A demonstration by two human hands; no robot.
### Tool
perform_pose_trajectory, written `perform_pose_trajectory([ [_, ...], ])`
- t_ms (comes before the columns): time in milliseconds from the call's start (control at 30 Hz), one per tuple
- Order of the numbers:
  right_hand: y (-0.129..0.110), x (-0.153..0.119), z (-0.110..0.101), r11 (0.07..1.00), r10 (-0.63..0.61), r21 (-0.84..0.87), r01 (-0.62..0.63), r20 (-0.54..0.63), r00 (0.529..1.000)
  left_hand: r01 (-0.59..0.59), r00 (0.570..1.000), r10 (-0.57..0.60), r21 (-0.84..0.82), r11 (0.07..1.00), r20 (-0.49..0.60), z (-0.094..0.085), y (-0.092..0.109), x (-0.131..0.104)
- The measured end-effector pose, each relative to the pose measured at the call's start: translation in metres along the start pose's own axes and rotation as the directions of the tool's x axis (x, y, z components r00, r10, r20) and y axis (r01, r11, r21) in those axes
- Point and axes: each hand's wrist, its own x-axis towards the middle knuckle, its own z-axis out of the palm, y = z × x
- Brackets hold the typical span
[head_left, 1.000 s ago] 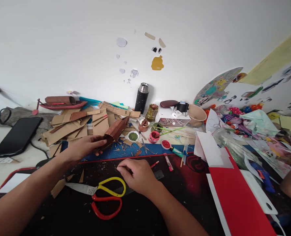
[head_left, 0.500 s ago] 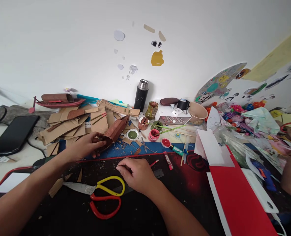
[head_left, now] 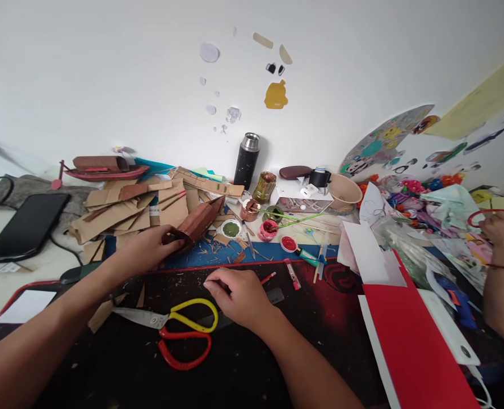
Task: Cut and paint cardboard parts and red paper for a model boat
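My left hand [head_left: 160, 245] holds the near end of a reddish-brown model boat hull [head_left: 201, 220], which rests with its pointed end toward the wall beside the cardboard scraps [head_left: 120, 210]. My right hand [head_left: 234, 291] lies on the black mat [head_left: 286, 352] with its fingers curled together; whether anything is between them is hidden. Scissors [head_left: 164, 324] with one yellow and one red handle lie on the mat below my hands. Paint pots, among them a pink one [head_left: 268, 230] with green-handled brushes and a dish of green paint [head_left: 231, 229], stand beyond my right hand.
A finished-looking model boat [head_left: 103, 168] stands at the back left, above a black phone [head_left: 26, 224]. A black flask [head_left: 247, 162] is by the wall. Red card [head_left: 414, 335] lies at the right, where another person's hand [head_left: 501, 227] holds red-handled scissors.
The view has shifted slightly. My left hand stays at the hull and my right hand is still curled on the mat. The other person's hand at the right shows more fully.
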Motion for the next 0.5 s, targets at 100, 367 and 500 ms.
perform_pose_trajectory([
  [100, 0.002, 0.000, 0.001, 1.000, -0.011, 0.009, 0.011, -0.009, 1.000, 0.017, 1.000, -0.018, 0.042, 0.999, 0.022, -0.006, 0.002, -0.004],
  [367, 0.006, -0.001, 0.006, 1.000, -0.017, 0.015, 0.018, -0.037, 0.999, 0.083, 0.996, -0.085, 0.064, 0.994, 0.020, -0.029, 0.008, -0.034],
  [500, 0.006, -0.001, 0.007, 0.999, -0.040, 0.020, 0.040, -0.041, 0.998, 0.084, 0.996, -0.084, 0.085, 0.993, -0.003, -0.031, 0.012, -0.045],
])
